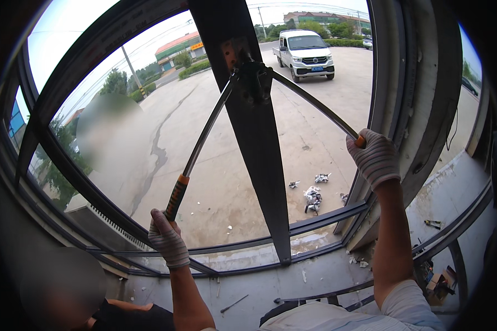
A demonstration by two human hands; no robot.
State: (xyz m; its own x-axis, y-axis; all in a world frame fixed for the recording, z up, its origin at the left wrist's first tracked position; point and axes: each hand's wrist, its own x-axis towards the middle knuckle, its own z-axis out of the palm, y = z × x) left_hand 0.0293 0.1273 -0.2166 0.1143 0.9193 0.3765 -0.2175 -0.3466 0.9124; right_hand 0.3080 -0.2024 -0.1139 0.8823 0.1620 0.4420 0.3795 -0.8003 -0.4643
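Observation:
Both of my hands wear striped work gloves and are closed around the grips of one long-armed lever riveter (207,132). My left hand (169,240) holds the lower end of its left orange-and-black grip. Higher up, my right hand (374,157) wraps the end of the right grip, covering most of it. The two shiny arms spread wide and meet at a dark head in front of a dark metal post (259,160). A drilled metal plate (234,52) is on the post beside the head. The head's tip and its exact contact are hidden in shadow.
A blurred person (132,314) is close at lower left; another blurred figure (110,138) is beyond the frame. A screwdriver-like tool (234,303) lies below the post. Yellow-handled pliers (432,224) and a cardboard box (442,282) are at right. Outside stands a white truck (306,54).

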